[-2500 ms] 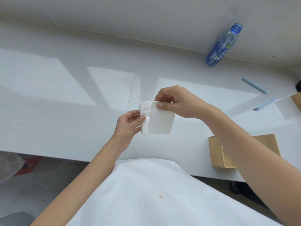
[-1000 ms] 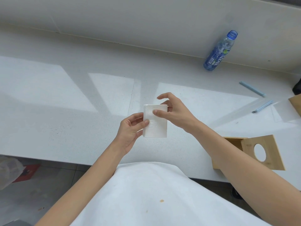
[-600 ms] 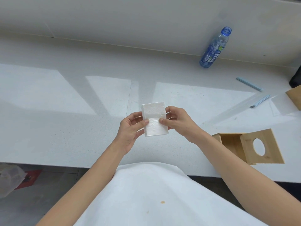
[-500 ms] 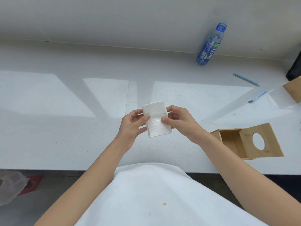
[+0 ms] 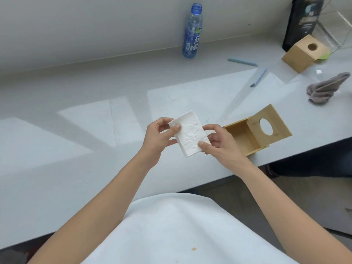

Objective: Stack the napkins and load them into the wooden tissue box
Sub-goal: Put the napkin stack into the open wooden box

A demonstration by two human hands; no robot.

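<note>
A white stack of folded napkins (image 5: pixel 189 134) is held above the white counter between both hands. My left hand (image 5: pixel 158 139) pinches its upper left corner with thumb on top. My right hand (image 5: pixel 219 143) grips its lower right corner, thumb on top and fingers underneath. Just to the right lies the wooden tissue box (image 5: pixel 255 132) on its side near the counter's front edge, its open end facing the hands and its oval-holed face turned up to the right.
A blue water bottle (image 5: pixel 192 33) stands by the back wall. Two light blue sticks (image 5: pixel 242 61) lie beyond the box. A second wooden box (image 5: pixel 304 52), a dark bag (image 5: pixel 301 21), a clear case and a grey cloth (image 5: pixel 325 88) sit at the far right.
The stack has tilted to a diagonal, and my right hand has slid from its right edge down to its lower right corner. The view has swung right, showing more objects.
</note>
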